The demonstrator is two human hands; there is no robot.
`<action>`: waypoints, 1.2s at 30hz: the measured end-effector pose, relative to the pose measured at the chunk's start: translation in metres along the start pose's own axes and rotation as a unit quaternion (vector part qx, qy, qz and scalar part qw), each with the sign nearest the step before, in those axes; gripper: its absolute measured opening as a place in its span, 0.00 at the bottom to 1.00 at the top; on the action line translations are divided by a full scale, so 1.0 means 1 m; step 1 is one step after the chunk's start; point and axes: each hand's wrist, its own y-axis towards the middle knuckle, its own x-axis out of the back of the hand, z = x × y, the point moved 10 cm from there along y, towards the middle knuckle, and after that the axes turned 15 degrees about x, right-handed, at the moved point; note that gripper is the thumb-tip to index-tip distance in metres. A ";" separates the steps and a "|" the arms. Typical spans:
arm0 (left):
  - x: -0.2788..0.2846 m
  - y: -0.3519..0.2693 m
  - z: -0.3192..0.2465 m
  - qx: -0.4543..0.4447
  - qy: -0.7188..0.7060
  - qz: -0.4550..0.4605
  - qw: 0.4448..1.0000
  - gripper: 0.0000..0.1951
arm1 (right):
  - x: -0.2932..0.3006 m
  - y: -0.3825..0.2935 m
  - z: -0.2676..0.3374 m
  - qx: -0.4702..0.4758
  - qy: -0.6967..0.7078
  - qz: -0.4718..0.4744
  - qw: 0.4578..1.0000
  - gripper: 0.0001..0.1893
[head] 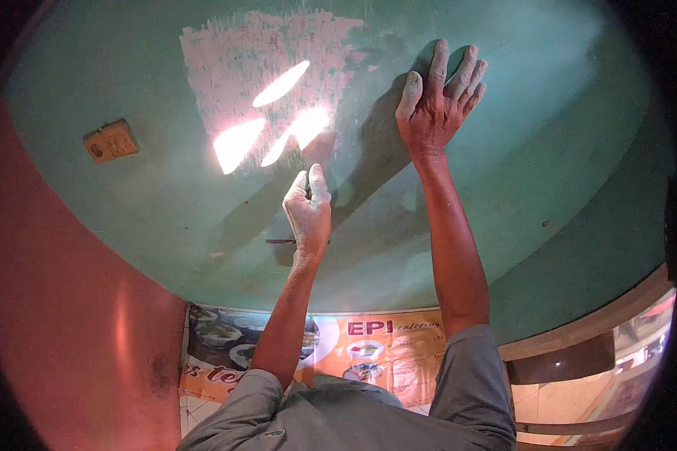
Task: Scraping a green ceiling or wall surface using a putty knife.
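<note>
My left hand (309, 211), dusted with pale powder, grips the handle of a putty knife, thumb along it. The broad blade (319, 147) lies against the lower right edge of a pale, streaky patch of filler (242, 67) on a green wall (214, 203). Several glaring patches of light cover part of the filler and the blade's upper left corner. To the right of the patch, my right hand (437, 110) holds nothing and rests on the bare green wall. Its palm faces the wall, and its powdery fingers are spread.
A worn square electrical fitting (111, 141) is fixed to the wall on the left. A thin dark object (282, 242) shows behind my left wrist. A red wall (79, 315) adjoins on the left. Below hangs a printed banner (366, 332) with food pictures and writing.
</note>
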 end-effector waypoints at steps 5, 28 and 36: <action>-0.010 0.005 -0.015 0.040 -0.023 0.016 0.999 0.22 | 0.002 -0.001 -0.004 -0.001 0.000 -0.004 1.000 0.30; -0.007 -0.004 -0.022 0.055 -0.021 0.001 0.998 0.23 | 0.001 -0.003 -0.005 -0.007 0.016 -0.015 1.000 0.31; -0.006 -0.010 0.010 0.127 -0.099 0.035 0.986 0.24 | 0.000 -0.003 -0.002 0.005 0.000 -0.013 1.000 0.30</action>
